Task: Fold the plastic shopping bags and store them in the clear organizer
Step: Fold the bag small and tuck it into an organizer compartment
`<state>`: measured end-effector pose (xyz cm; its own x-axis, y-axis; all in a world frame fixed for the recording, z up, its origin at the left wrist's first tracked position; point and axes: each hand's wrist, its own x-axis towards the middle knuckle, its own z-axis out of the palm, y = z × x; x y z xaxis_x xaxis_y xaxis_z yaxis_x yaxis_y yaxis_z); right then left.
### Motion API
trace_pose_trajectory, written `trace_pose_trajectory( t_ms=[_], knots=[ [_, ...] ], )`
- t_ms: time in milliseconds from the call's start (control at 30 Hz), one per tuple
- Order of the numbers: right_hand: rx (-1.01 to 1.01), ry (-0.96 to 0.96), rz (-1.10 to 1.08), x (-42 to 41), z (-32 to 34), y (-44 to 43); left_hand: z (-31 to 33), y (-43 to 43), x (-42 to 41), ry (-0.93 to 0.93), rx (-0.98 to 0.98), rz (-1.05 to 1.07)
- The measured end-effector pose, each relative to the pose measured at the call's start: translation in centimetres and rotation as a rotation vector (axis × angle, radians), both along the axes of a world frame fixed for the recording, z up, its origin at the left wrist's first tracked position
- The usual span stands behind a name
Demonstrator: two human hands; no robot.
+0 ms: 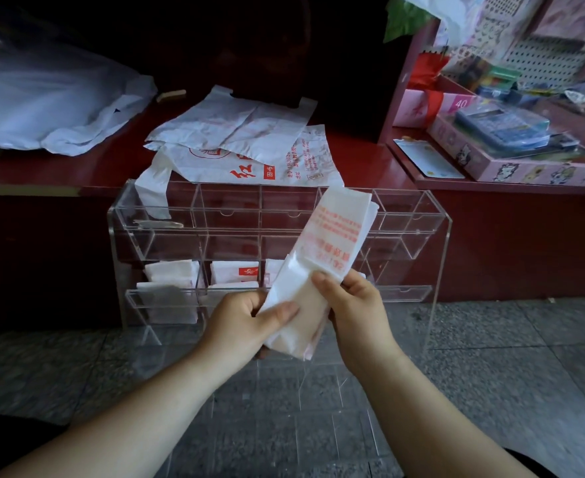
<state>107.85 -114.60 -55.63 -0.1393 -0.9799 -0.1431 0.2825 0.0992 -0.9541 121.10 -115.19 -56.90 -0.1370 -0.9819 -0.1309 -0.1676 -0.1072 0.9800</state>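
Note:
I hold a white plastic bag with red print (332,243), folded into a long narrow strip, in front of the clear organizer (435,243). My left hand (239,329) pinches its lower end with thumb on top. My right hand (356,305) grips the strip from the right, just above. The strip slants up to the right across the organizer's compartments. Folded white bags (172,277) sit in the organizer's lower left compartments. Several unfolded white bags with red print (235,146) lie on the dark red counter behind it, one handle hanging into the top row.
The organizer stands on a grey stone floor (491,357) against the dark red counter (42,170). A large crumpled white bag (42,98) lies at the left. Pink boxes (525,167) and shop goods fill shelves at the right.

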Motion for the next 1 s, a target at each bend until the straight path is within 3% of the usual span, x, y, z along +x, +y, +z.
trace_pose_trajectory(
  t_ms=[200,333,433,633,767,900,1000],
  knots=[
    [-0.023,-0.090,-0.120,-2.0,0.6,-0.7,-0.5,-0.2,0.7,-0.079,0.131,-0.118],
    [0.002,-0.094,0.028,-1.7,0.5,-0.5,0.8,-0.8,1.7,0.008,0.094,-0.251],
    [0.028,-0.057,0.155,-0.8,0.2,-0.3,1.3,-1.4,2.1,0.129,0.074,-0.178],
    [0.056,0.005,0.440,0.7,-0.5,0.7,1.9,-1.3,1.6,0.143,0.024,-0.069],
    [-0.095,0.363,0.152,0.8,-0.8,0.5,2.1,-1.6,2.1,0.193,0.074,-0.007],
    [-0.619,1.069,0.003,-0.5,-1.9,0.0,2.3,-2.2,2.9,0.318,0.206,0.049],
    [-0.884,1.298,-0.005,-0.2,-2.5,-0.2,2.4,-2.3,3.1,0.401,0.294,0.006]
  ],
)
